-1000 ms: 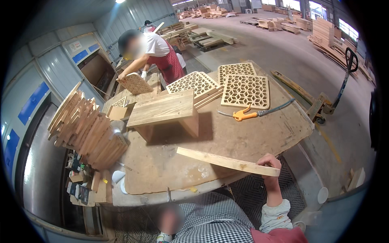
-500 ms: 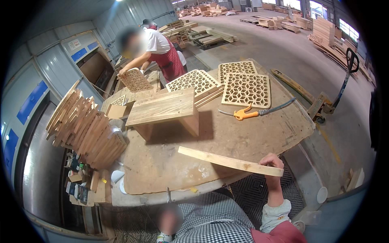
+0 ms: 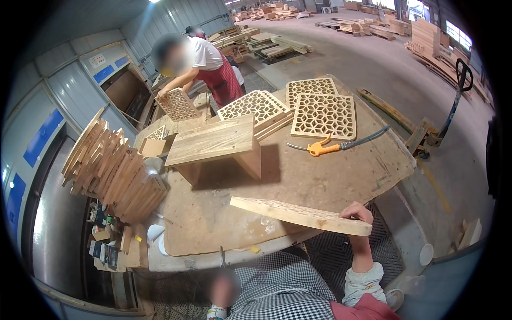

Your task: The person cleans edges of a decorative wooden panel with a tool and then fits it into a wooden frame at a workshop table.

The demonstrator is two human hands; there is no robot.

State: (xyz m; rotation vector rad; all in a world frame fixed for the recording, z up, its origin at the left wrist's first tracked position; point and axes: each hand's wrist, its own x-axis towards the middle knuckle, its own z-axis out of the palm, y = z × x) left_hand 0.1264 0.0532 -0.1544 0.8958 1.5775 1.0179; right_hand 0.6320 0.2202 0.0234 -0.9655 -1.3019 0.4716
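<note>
My right hand grips the right end of a wooden lattice panel, fingers wrapped over its edge. The panel is tilted so its thick plain edge faces me and a little of its pierced pattern shows on top. It is held over the near edge of the worktable. My left hand is low in front of my checked apron, smeared, its fingers hidden; a thin metal piece at the table edge is nearest to it. Beyond the panel stands a low wooden bench-like piece.
Further lattice panels lie at the far side, beside an orange air blow gun on a hose. A tall stack of wooden pieces rises at the left. Across the table a person holds another panel. A pallet jack stands right.
The panel in my right hand has tipped, so its pierced face now shows where only its edge did before. Its left end has dropped slightly. My left hand is about where it was.
</note>
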